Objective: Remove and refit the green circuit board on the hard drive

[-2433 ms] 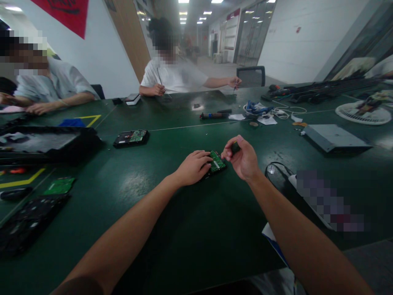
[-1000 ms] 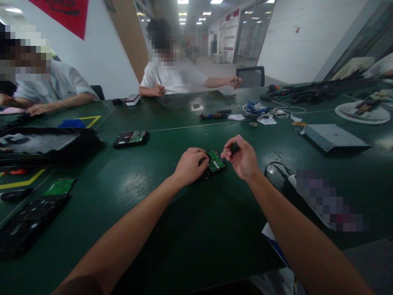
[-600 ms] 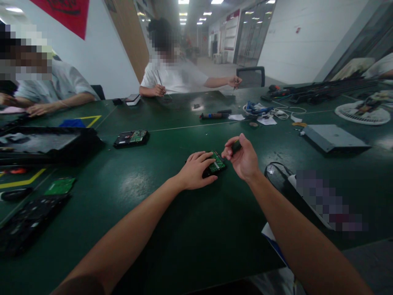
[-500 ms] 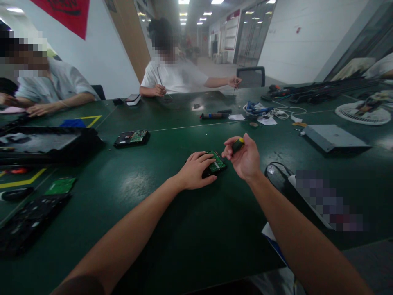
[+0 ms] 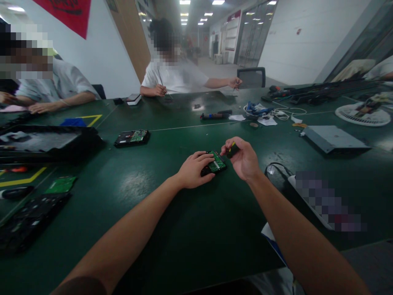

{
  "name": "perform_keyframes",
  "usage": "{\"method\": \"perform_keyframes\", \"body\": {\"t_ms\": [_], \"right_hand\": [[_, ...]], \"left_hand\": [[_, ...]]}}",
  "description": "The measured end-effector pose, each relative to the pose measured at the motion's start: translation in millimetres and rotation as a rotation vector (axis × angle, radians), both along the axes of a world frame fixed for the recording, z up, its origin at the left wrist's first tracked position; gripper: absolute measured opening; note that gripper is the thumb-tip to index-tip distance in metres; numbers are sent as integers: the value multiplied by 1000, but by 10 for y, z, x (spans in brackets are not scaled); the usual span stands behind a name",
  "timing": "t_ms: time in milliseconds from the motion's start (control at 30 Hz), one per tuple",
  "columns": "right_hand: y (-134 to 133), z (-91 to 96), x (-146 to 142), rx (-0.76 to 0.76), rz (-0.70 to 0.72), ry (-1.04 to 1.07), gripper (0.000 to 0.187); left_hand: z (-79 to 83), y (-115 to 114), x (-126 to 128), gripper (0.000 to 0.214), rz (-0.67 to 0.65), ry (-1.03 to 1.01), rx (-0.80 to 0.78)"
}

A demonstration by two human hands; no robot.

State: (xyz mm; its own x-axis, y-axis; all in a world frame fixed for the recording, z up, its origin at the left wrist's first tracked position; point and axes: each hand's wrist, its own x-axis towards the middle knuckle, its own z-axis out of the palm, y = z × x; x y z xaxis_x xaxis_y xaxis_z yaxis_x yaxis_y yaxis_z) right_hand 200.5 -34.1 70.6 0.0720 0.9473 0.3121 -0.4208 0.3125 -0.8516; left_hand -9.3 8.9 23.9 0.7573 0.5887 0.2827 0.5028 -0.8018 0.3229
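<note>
A black hard drive (image 5: 215,164) with a green circuit board on top lies on the dark green table (image 5: 172,229) in front of me. My left hand (image 5: 194,168) rests on its left side, fingers spread flat and pressing it down. Just right of the drive, my right hand (image 5: 244,159) is closed round a small screwdriver (image 5: 231,149) with a black and yellow handle. The screwdriver's tip points down toward the board's far right corner and is hidden by my fingers.
A second hard drive (image 5: 132,137) lies at the mid-left, a black tray (image 5: 46,141) further left, a loose green board (image 5: 59,184) near it. A grey flat box (image 5: 333,139) and a cable (image 5: 276,169) are to the right. Two people sit across the table.
My left hand went from curled fingers on the drive to lying flat over its left side. My right hand lifted slightly with the screwdriver, then came back down toward the board.
</note>
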Motion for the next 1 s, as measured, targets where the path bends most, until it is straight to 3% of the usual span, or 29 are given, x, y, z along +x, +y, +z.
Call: {"method": "perform_keyframes", "body": {"t_ms": [333,567,733,1000], "right_hand": [[20,10,11,-22,66,4,54],[18,-39,7,19,5,-63,31],[-7,-3,4,-7,60,7,29],[17,3,19,-51,24,-39,58]], "left_hand": [[-25,-2,5,64,10,-16,-4],[-13,-9,8,64,14,3,11],[-21,-5,8,64,10,-1,10],[-14,-22,12,61,22,-22,21]]}}
